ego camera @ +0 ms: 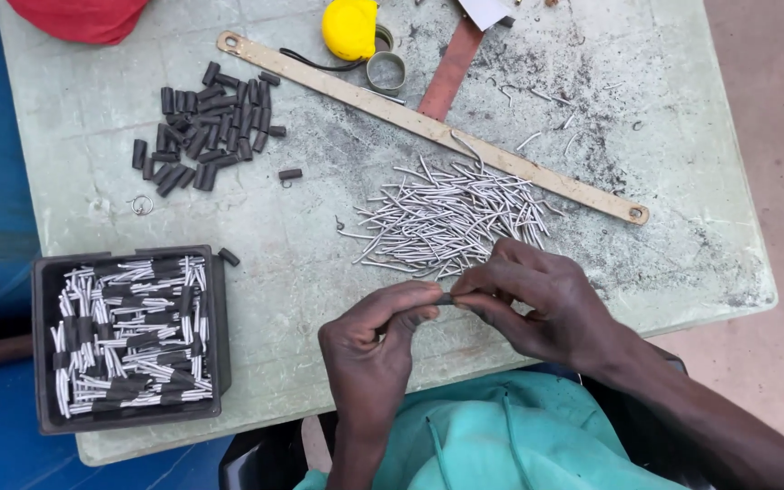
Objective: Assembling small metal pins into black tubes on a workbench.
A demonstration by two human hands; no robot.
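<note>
Right at the centre of it all, a small dark sleeve piece sits pinched between the two sets of fingertips, only a short stub of it showing in the gap where the hands meet. The left hand comes up from below, thumb and forefinger closed tight on the near end of the piece, the other fingers curled in beneath. The right hand reaches in from the other side, its fingertips also shut on the piece, so both hands clamp it at once and the fingertips nearly touch. Whether a wire runs inside the sleeve is too small to tell.

Just beyond the fingers, a loose heap of pale metal pins spreads over the green table, its near edge just beside the right hand's knuckles. Past the heap, a long flat metal strip lies slantwise, and beyond that a yellow tape measure. Off to the left hand's far side, well apart, lies a scatter of black tube pieces. Nearer on that side, a dark tray holds pins with black sleeves fitted on them, packed in rows.
</note>
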